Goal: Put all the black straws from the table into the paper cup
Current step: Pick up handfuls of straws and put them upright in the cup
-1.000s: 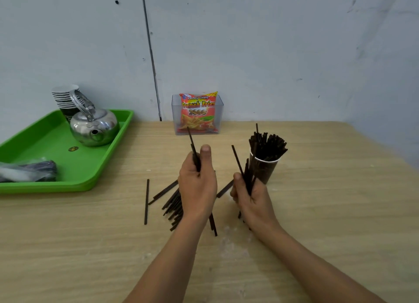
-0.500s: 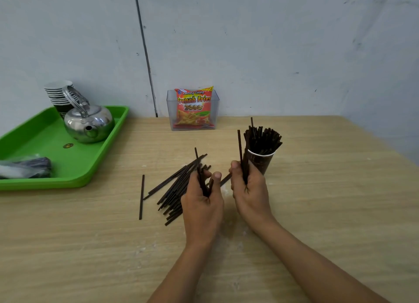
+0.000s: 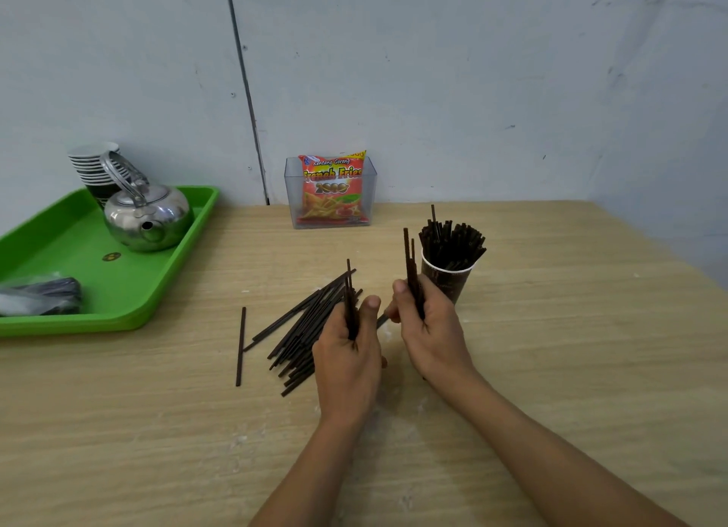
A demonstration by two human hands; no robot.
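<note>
Right hand (image 3: 433,329) leftward over wooden table (image 3: 571,369)

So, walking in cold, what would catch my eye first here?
Two hands at mid-table: the left hand and right hand each grip a few black straws upright, beside a loose pile of straws on the wooden table. Behind the right hand stands a paper cup crammed with straws. Far left, a bright green tray carries a shiny kettle.

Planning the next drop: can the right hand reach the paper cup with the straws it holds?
Probably yes. The right hand sits just in front of the paper cup, with nothing between them. The cup is already packed with straws, so slipping the held straws in may be tight.
</note>
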